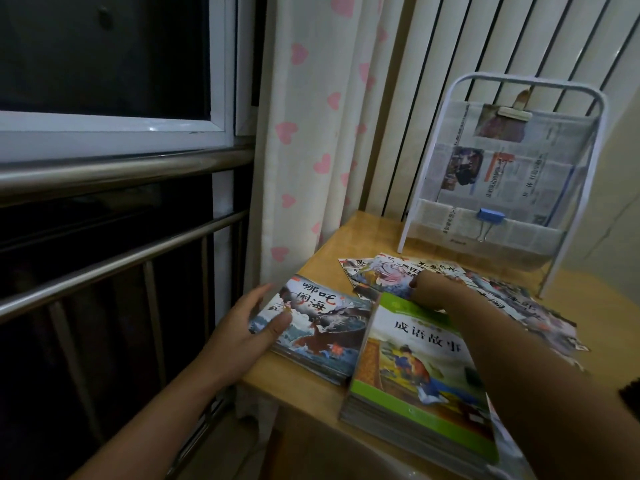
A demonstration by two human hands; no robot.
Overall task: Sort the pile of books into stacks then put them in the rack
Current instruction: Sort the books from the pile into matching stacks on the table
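Fingers (258,299) of the left hand (242,327) lie fairly straight against the left edge of the sea-cover stack (311,327), thumb pressing its cover. At about two o'clock from it, the right hand (433,289) curls onto the loose pile (388,275); whether it actually pinches a book is hard to tell. A green-cover stack (419,375) sits between, the rack (502,174) at twelve o'clock on the surface (294,386). These thin glossy books look light, floppy and slippery, so taking them by the spine edge seems best.
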